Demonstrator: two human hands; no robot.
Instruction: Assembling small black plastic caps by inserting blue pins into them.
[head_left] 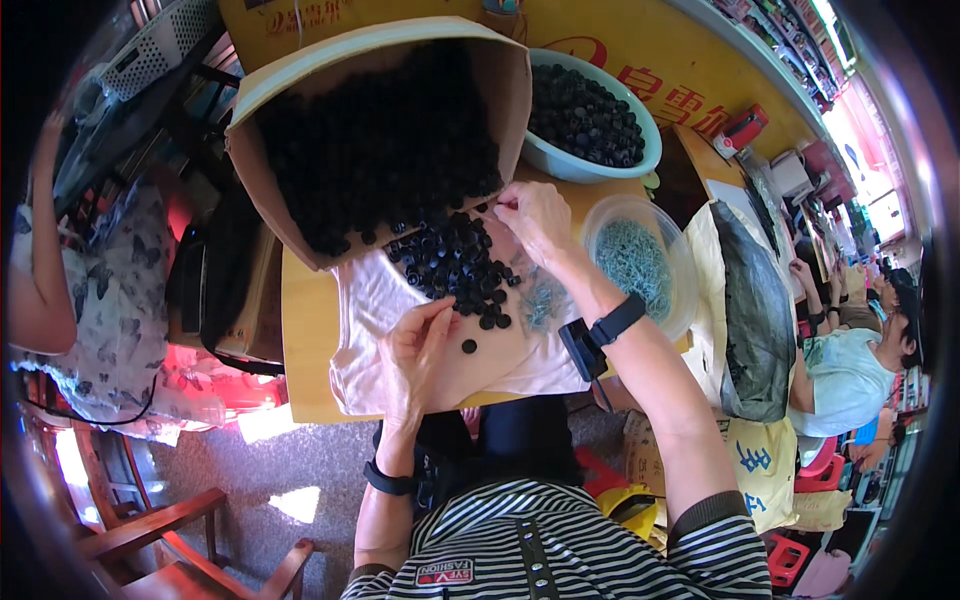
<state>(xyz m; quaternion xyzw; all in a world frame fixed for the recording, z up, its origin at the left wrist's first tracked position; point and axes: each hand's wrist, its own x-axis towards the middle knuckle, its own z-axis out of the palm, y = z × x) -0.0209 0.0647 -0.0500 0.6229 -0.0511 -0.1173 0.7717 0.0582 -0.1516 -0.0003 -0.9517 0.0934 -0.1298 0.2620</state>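
A loose pile of small black round caps [455,262] lies on a pale cloth [365,330] at the mouth of a tipped cardboard box [516,100] full of more of them. At the pile's near edge, my left hand [412,350] is closed in a pinch; what its fingertips hold, if anything, is too small to make out. My right hand [540,225], also pinched, reaches to the box's lower right corner, its fingertip contents unclear. Right of the pile lies a small heap of thin bluish pieces [541,303]. One black cap [469,346] sits apart, nearer me.
A light-blue basin [648,150] of black caps stands at the back right. Nearer is a clear round tub [690,290] of bluish pieces. A dark-lined sack [755,310] stands right of the table. A person [850,370] sits far right; another person's arm [50,270] shows at left.
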